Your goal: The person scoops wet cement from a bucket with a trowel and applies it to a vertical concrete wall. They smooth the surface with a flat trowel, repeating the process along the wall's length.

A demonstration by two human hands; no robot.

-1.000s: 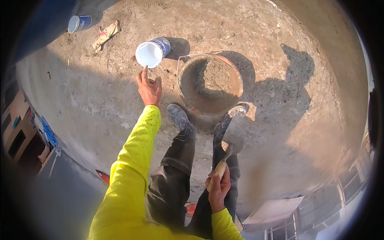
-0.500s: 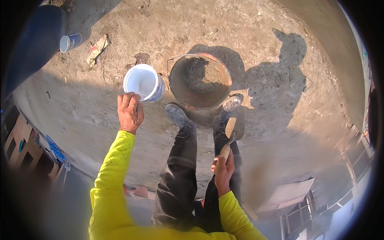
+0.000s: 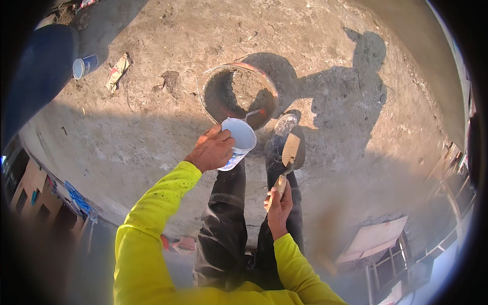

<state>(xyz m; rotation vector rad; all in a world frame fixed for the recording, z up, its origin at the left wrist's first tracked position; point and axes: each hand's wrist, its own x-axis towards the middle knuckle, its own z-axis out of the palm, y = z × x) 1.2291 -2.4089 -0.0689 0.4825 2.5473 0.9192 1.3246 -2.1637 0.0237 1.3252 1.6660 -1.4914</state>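
Observation:
My left hand [image 3: 212, 147] is closed on the rim of a small white plastic pail [image 3: 239, 133] with blue print on its side. The pail is tilted, its mouth near the close edge of a large bucket [image 3: 272, 109]. Grey mortar [image 3: 249, 87] lies inside that bucket, partly in sunlight. From the pail's rim a thin pale strip reaches over the bucket; whether it is liquid or a handle I cannot tell. My right hand [image 3: 279, 206] is wrapped round the wooden handle of a trowel [image 3: 291, 147]. Its blade points away from me, over my right boot [image 3: 285, 124].
A blue-and-white can [image 3: 85, 66] and a crumpled paper bag [image 3: 118, 72] lie at the far left, beside a large dark blue rounded shape [image 3: 40, 71]. Blue cord [image 3: 79, 198] hangs at the left edge. A board [image 3: 373, 238] lies at the lower right.
My left hand has lifted the white pail and carried it right, from beside the large bucket to its near edge, tilting it. My right hand still holds the trowel in nearly the same place.

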